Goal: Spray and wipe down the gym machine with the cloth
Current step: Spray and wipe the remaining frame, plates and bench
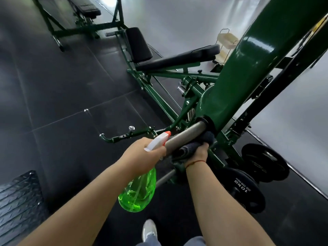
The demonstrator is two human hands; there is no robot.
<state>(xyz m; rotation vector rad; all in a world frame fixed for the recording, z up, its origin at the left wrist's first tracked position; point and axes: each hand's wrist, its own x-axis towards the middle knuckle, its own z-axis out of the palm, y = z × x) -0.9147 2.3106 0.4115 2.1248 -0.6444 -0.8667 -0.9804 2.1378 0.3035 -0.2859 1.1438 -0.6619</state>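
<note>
My left hand (142, 154) grips a clear green spray bottle (137, 190) by its white trigger head with an orange nozzle, which points up and right. My right hand (199, 153) presses a dark grey cloth (195, 145) against the underside of a grey metal sleeve bar (186, 134). That bar juts out from the thick green arm of the gym machine (248, 68). The cloth wraps partly around the bar near its black collar. A red thread sits on my right wrist.
The machine's black padded seat and backrest (177, 58) lie beyond the bar. Black weight plates (248, 189) hang low at the right, one marked 10 KG. A second green bench (79, 18) stands at the far left. A ribbed footplate (19, 194) sits at the lower left. My shoe (150, 229) is on the dark floor.
</note>
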